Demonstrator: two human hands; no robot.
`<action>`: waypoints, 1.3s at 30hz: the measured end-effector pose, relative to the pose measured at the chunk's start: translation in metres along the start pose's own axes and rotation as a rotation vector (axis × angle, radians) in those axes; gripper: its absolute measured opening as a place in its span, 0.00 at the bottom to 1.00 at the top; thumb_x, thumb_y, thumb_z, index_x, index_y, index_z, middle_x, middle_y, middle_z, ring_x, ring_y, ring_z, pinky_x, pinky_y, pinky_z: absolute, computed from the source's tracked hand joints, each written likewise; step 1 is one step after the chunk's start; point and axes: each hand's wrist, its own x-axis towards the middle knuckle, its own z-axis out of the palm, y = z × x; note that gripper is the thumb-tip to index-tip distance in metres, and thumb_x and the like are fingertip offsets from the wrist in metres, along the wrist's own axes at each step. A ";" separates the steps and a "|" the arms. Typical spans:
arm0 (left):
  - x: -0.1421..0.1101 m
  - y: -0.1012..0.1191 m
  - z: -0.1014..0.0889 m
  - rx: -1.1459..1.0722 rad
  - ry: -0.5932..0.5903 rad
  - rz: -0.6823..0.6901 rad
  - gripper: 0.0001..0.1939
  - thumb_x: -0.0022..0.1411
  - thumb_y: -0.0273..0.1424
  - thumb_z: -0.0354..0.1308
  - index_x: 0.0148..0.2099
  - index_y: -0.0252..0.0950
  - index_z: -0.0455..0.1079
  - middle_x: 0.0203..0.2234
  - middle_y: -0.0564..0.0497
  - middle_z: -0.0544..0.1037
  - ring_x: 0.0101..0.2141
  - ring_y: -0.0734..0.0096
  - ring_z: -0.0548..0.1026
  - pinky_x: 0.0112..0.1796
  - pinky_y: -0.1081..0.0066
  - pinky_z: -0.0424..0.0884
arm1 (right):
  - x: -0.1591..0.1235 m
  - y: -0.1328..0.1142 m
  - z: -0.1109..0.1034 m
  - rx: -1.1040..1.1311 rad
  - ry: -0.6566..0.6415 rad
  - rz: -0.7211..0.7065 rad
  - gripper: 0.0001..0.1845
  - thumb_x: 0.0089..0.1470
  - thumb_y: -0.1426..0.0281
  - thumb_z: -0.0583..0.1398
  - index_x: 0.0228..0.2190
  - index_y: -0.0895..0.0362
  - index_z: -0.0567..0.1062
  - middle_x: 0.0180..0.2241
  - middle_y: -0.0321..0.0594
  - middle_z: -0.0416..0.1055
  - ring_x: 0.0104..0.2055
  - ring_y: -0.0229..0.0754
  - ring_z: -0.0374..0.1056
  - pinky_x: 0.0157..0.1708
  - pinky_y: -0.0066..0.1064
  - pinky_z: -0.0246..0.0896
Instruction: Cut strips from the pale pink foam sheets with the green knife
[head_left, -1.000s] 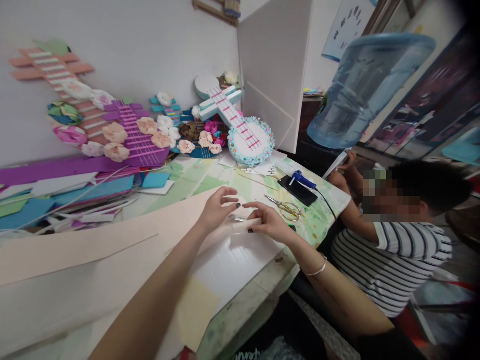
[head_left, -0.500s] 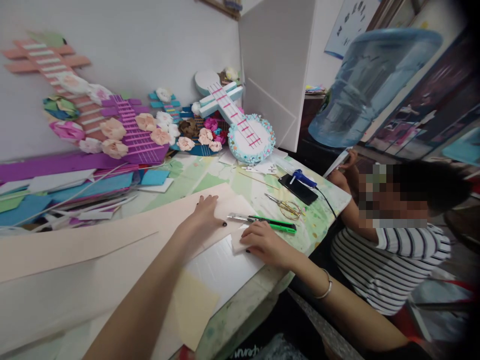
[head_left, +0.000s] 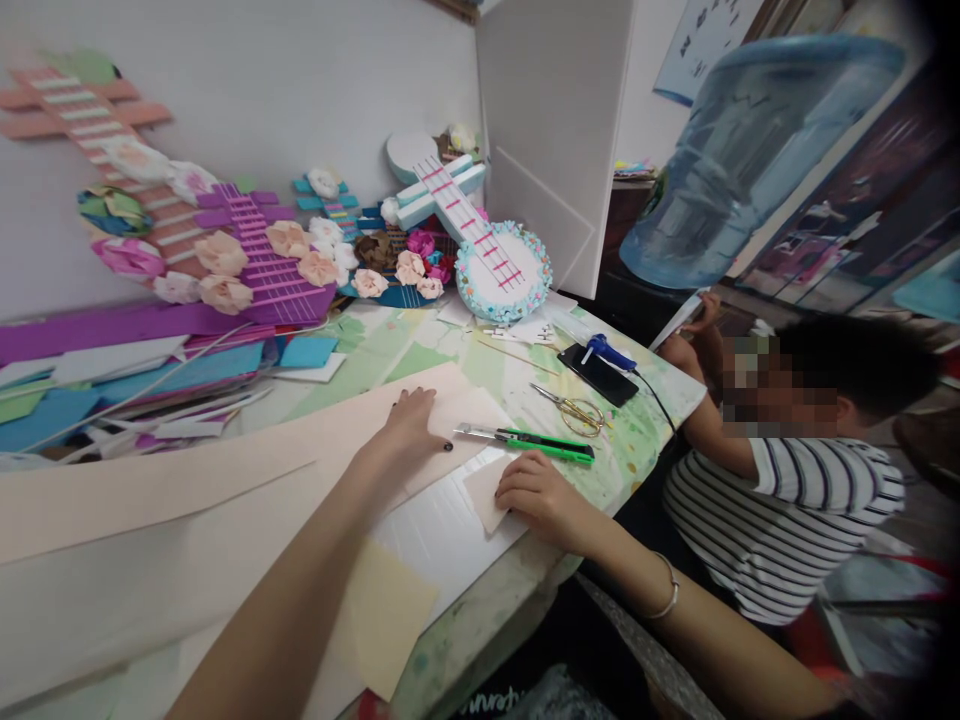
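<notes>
The small pale piece [head_left: 486,492] lies just right of the frame's centre, below the knife, seemingly on the white board [head_left: 431,530]. Your right hand [head_left: 541,500] is the nearer one: its curled fingers cover the piece's right side, so the piece sticks out to the left of that grip. Your thumb is mostly hidden, so I cannot tell whether you pinch the piece or only press on it.

Your left hand [head_left: 409,425] lies on the long pale sheet [head_left: 225,480], its grip apart, fingers spread and thumb out to the right. The sheet's long axis climbs from the left edge toward the centre.

The green knife [head_left: 546,446] lies just above your right fingers in the frame, touched by neither hand. Its long axis runs left to right, dipping slightly rightward, with the blade end near your left thumb and the handle above your right hand.

Farther up and right on the bench [head_left: 634,440] are gold-handled scissors [head_left: 576,412], then a black phone [head_left: 600,378] with a blue glue gun [head_left: 611,351] at its upper edge.
</notes>
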 end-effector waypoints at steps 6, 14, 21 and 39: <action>-0.001 0.002 -0.002 0.013 -0.002 0.007 0.48 0.46 0.36 0.67 0.66 0.30 0.52 0.66 0.35 0.53 0.66 0.45 0.46 0.61 0.58 0.49 | 0.012 0.008 -0.031 0.170 0.153 0.099 0.09 0.58 0.76 0.56 0.36 0.55 0.76 0.33 0.41 0.77 0.40 0.42 0.71 0.44 0.38 0.62; -0.004 0.001 -0.003 -0.022 0.011 0.004 0.47 0.46 0.36 0.67 0.66 0.32 0.52 0.66 0.35 0.51 0.66 0.47 0.45 0.62 0.58 0.48 | 0.080 0.111 -0.061 0.528 0.258 0.789 0.10 0.47 0.64 0.64 0.30 0.58 0.78 0.27 0.38 0.75 0.28 0.39 0.69 0.29 0.29 0.62; 0.000 -0.004 -0.001 -0.083 0.025 0.016 0.50 0.41 0.37 0.70 0.64 0.33 0.54 0.66 0.34 0.50 0.66 0.41 0.44 0.61 0.53 0.48 | 0.114 0.184 -0.024 0.543 0.270 0.889 0.06 0.34 0.76 0.66 0.22 0.58 0.78 0.23 0.36 0.75 0.28 0.39 0.68 0.32 0.30 0.63; 0.001 0.016 -0.017 -0.976 0.264 -0.010 0.39 0.57 0.40 0.62 0.64 0.35 0.49 0.58 0.33 0.65 0.53 0.57 0.71 0.49 0.62 0.69 | 0.134 0.113 -0.026 1.185 0.452 0.904 0.17 0.34 0.73 0.66 0.33 0.57 0.76 0.28 0.35 0.74 0.28 0.36 0.67 0.29 0.29 0.63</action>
